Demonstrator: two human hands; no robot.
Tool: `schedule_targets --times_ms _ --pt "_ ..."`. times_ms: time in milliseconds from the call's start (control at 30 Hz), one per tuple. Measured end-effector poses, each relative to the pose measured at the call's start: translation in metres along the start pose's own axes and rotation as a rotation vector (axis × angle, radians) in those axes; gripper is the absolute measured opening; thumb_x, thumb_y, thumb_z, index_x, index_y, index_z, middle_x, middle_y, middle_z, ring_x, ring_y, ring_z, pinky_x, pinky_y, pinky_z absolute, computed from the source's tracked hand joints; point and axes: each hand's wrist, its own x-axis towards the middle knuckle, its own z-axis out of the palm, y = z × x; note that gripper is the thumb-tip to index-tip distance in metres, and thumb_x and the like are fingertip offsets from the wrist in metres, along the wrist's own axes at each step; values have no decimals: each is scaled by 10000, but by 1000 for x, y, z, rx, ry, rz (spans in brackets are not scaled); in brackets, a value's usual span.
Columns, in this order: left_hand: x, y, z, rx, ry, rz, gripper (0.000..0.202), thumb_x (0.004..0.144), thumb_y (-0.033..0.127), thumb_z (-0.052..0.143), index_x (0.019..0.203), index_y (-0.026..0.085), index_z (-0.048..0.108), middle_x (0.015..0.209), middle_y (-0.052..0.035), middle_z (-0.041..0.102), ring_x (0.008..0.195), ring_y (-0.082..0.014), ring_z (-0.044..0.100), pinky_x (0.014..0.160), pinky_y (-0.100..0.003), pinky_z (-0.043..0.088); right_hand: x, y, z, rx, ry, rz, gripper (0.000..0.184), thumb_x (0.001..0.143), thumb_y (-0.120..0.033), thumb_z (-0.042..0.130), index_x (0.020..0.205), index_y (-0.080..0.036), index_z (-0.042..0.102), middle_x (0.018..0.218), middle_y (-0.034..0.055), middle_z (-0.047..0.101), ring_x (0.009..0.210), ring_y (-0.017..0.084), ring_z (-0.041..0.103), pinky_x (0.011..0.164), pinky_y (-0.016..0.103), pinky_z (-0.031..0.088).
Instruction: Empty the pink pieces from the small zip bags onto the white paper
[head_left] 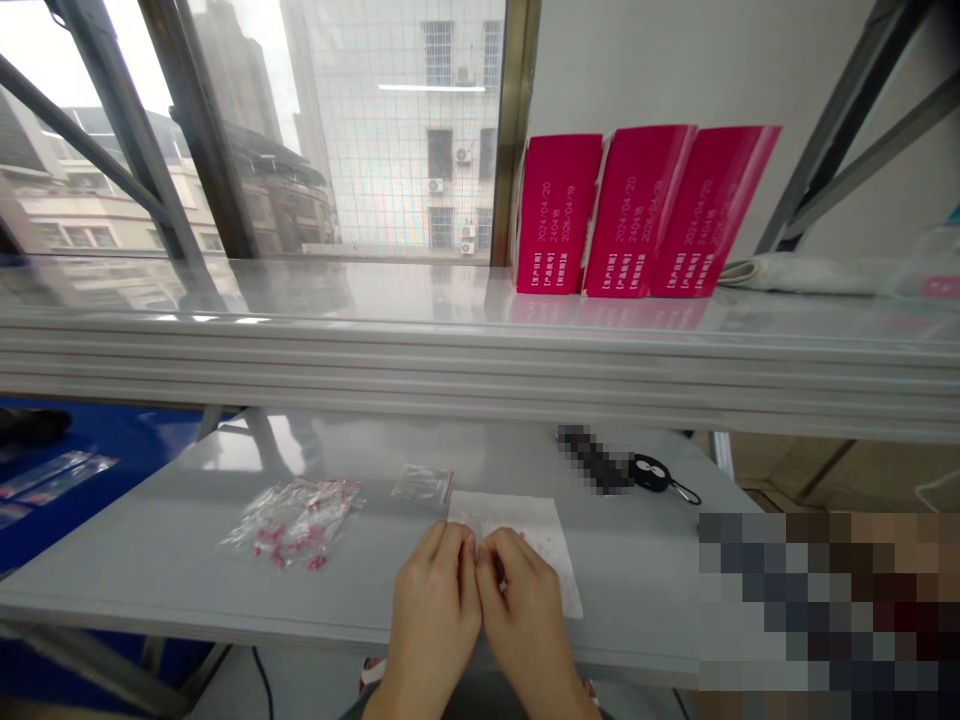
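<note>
My left hand (435,625) and my right hand (525,630) meet at their fingertips just over a white sheet of paper (544,530), near the front edge of a grey table (172,560). Whatever lies between the fingers is hidden. To the left, a clear plastic bag of small red-and-white parts (292,522) lies on the table. A smaller clear bag (422,484) rests just beyond my hands. Neither bag touches my hands.
A grey shelf board (480,370) spans the view above the table and carries several crimson cartons (637,210) and a folded white cloth (795,273). A black cartoon keychain (651,472) lies beside a pixelated object (592,458). A blue surface (97,470) sits at the left.
</note>
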Motion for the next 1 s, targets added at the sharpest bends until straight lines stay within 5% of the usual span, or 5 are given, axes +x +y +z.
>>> schedule_targets --times_ms 800,1000 --pt "-1 1 3 98 52 -73 221 952 111 426 791 227 523 764 -42 563 728 -237 567 668 -348 405 0 -1 2 -181 94 -133 249 983 -165 414 748 -243 439 681 4 555 630 201 564 601 300 333" --pt "1 4 0 61 29 -76 221 971 139 415 808 228 535 774 -42 585 743 -239 587 679 -348 418 2 5 -1 -99 52 -64 176 971 -172 458 810 -243 447 661 -24 554 576 177 580 564 269 371"
